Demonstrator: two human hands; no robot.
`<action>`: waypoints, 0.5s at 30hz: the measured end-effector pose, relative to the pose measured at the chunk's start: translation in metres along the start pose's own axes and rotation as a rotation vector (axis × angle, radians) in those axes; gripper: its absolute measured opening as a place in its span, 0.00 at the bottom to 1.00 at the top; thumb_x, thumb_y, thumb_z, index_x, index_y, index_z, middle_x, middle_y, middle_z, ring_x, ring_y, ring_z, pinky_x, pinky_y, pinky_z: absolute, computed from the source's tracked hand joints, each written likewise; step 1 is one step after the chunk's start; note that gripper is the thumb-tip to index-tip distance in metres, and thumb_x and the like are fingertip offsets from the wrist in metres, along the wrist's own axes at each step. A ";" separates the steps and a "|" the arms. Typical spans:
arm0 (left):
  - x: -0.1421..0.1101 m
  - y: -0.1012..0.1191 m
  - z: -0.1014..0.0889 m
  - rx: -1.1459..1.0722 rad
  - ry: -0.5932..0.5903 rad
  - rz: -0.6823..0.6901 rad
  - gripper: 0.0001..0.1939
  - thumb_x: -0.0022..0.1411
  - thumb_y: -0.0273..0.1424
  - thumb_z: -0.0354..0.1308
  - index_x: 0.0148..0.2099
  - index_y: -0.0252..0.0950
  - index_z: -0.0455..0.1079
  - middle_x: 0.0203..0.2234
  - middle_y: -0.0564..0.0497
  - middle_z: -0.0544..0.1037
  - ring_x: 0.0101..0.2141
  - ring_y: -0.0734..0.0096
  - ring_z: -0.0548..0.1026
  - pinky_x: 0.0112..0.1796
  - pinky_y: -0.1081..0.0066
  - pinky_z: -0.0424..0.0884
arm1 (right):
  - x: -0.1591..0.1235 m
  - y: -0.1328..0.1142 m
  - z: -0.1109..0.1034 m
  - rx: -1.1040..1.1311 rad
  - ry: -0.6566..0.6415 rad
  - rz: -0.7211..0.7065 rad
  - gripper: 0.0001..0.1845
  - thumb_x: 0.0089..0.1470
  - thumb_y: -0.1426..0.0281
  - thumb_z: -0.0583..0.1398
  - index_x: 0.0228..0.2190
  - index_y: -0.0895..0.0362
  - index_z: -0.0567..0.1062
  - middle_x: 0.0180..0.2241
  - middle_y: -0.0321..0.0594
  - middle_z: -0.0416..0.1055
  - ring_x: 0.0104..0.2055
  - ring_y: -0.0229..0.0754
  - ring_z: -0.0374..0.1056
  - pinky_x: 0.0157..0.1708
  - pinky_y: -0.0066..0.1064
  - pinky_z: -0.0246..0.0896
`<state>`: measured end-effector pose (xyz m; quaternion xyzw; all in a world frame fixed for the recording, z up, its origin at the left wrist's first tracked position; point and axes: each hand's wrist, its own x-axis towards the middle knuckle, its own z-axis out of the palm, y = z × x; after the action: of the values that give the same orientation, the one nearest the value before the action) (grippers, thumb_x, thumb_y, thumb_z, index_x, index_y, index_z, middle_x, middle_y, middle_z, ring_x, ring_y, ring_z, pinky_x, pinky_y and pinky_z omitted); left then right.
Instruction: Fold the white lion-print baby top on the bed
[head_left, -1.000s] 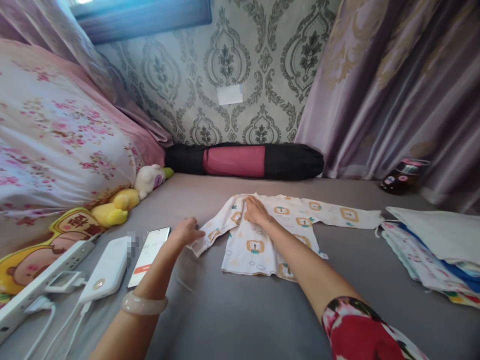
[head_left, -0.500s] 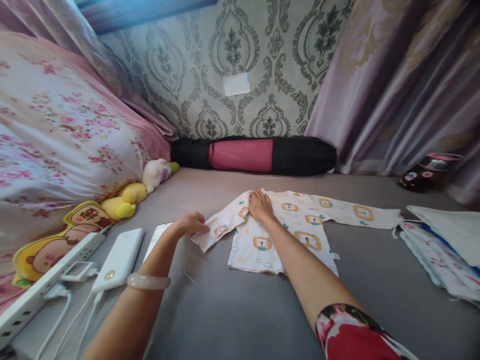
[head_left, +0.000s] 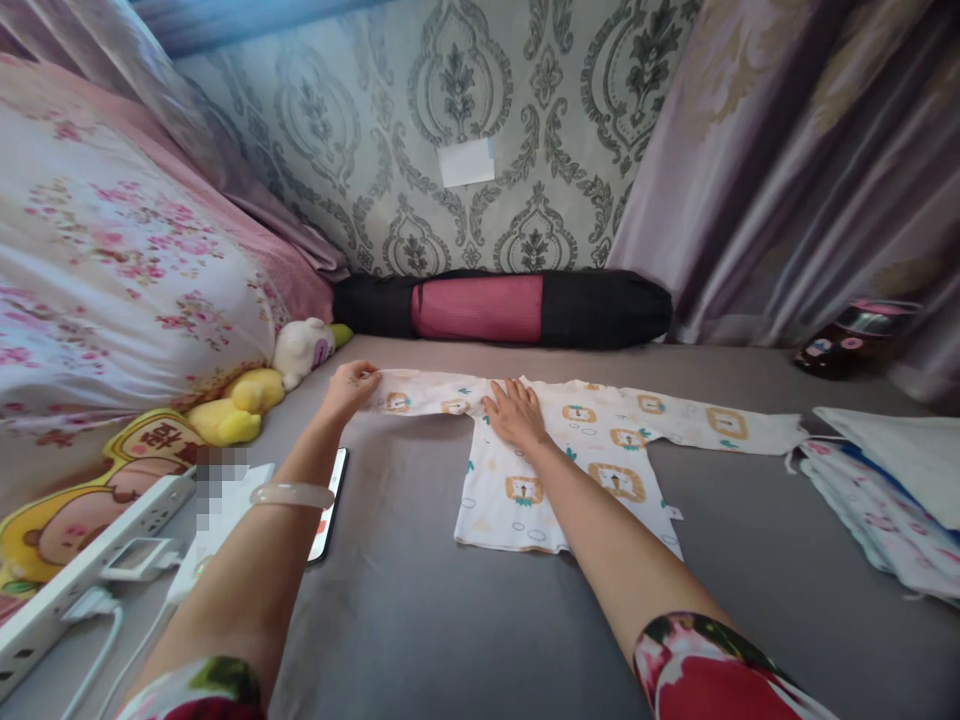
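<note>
A small white baby shirt [head_left: 592,450] with lion prints lies flat on the grey bed surface [head_left: 465,620], both sleeves spread out sideways. My left hand [head_left: 349,385] pinches the end of the shirt's left sleeve [head_left: 420,392], which is stretched straight out to the left. My right hand [head_left: 514,412] lies flat, fingers spread, on the shirt near the collar and left shoulder. A pale bangle sits on my left wrist.
A phone [head_left: 330,500], a white power bank and a power strip [head_left: 82,565] with cables lie at the left. Plush toys [head_left: 232,410] and floral bedding sit behind them. A black and pink roll [head_left: 502,308] lines the wall. Folded clothes [head_left: 885,500] are stacked at right, a jar [head_left: 855,340] beyond.
My left hand has pulled the left sleeve from its drooping, angled position up and out to the left, so it now lies straight. My right hand stayed pressed on the shirt.
</note>
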<state>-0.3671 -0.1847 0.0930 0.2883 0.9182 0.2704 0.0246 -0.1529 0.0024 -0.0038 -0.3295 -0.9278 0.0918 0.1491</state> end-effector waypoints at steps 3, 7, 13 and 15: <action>0.014 0.004 0.006 0.079 0.065 0.001 0.18 0.57 0.35 0.52 0.46 0.35 0.75 0.37 0.45 0.79 0.39 0.60 0.75 0.36 0.71 0.67 | 0.000 -0.001 0.000 -0.002 -0.022 0.008 0.32 0.63 0.50 0.44 0.62 0.51 0.60 0.65 0.46 0.52 0.67 0.50 0.43 0.64 0.44 0.32; 0.033 0.005 0.017 0.146 0.081 -0.043 0.17 0.59 0.33 0.51 0.48 0.37 0.75 0.44 0.44 0.79 0.45 0.58 0.75 0.40 0.70 0.68 | 0.000 -0.001 -0.002 0.021 -0.087 0.020 0.37 0.60 0.44 0.45 0.63 0.49 0.58 0.67 0.46 0.49 0.69 0.51 0.39 0.64 0.46 0.29; 0.052 -0.005 0.036 0.221 0.046 -0.027 0.16 0.59 0.32 0.52 0.47 0.38 0.75 0.45 0.43 0.78 0.46 0.53 0.74 0.41 0.66 0.68 | 0.002 -0.002 -0.004 0.042 -0.126 0.047 0.40 0.56 0.40 0.46 0.63 0.48 0.58 0.67 0.46 0.46 0.69 0.51 0.37 0.64 0.46 0.27; 0.053 -0.007 0.042 0.237 0.027 -0.037 0.16 0.59 0.32 0.52 0.47 0.38 0.75 0.46 0.42 0.77 0.46 0.51 0.74 0.41 0.64 0.69 | 0.002 -0.002 -0.003 0.044 -0.120 0.050 0.41 0.56 0.40 0.45 0.63 0.48 0.59 0.67 0.46 0.46 0.69 0.52 0.37 0.64 0.46 0.27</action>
<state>-0.4060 -0.1408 0.0595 0.2683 0.9493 0.1631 -0.0171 -0.1547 0.0024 0.0004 -0.3431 -0.9243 0.1356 0.0980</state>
